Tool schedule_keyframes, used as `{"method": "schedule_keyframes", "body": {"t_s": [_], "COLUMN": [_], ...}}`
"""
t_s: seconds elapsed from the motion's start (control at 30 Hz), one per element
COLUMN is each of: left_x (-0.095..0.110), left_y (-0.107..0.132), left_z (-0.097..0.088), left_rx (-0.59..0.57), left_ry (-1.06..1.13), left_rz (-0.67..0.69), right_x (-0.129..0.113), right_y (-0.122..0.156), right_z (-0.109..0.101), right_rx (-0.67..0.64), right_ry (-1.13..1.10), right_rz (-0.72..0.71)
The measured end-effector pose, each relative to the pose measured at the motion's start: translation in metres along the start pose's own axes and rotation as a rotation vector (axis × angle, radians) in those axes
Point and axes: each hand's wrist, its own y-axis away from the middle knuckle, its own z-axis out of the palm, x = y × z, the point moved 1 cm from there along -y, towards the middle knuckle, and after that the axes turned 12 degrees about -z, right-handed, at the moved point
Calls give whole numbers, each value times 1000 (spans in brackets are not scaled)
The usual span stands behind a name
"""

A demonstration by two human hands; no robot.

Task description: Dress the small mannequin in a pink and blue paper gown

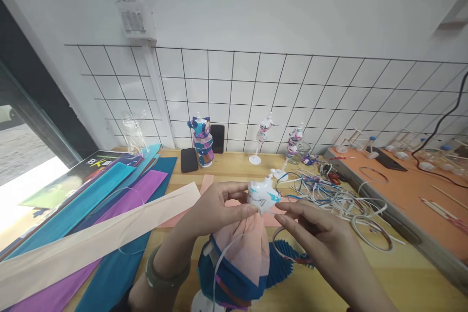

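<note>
Gripping the miniature mannequin torso (262, 196) between thumb and fingers, the left hand (218, 210) sits above a peach-and-blue skirt (244, 258); whether the right hand (317, 234), fingertips alongside, pinches anything is unclear.

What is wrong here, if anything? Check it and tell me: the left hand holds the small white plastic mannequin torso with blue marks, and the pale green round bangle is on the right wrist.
The wrist is wrong: the head view shows the pale green round bangle on the left wrist. The left hand does hold the small white plastic mannequin torso with blue marks.
</note>
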Motion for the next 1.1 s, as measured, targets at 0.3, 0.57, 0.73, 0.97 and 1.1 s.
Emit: {"method": "schedule_keyframes", "body": {"t_s": [0.3,0.57,0.73,0.97,1.1], "left_x": [-3,-16,-20,-22,-24], "left_y": [-5,-14,-19,-21,-22], "left_z": [4,5,2,0,-3], "left_rx": [-95,-97,-72,-93,-61], "left_ry": [282,368,373,427,443], "left_rz": [-29,-15,7,21,-23], "right_x": [8,18,26,20,13], "right_y": [-4,-23,-43,-53,-50], "right_z": [0,3,5,6,8], "right_rx": [-89,-191,-363,-405,-359], "right_ry": [-95,-416,-467,-459,-316], "right_rz": [-17,188,78,-5,-30]}}
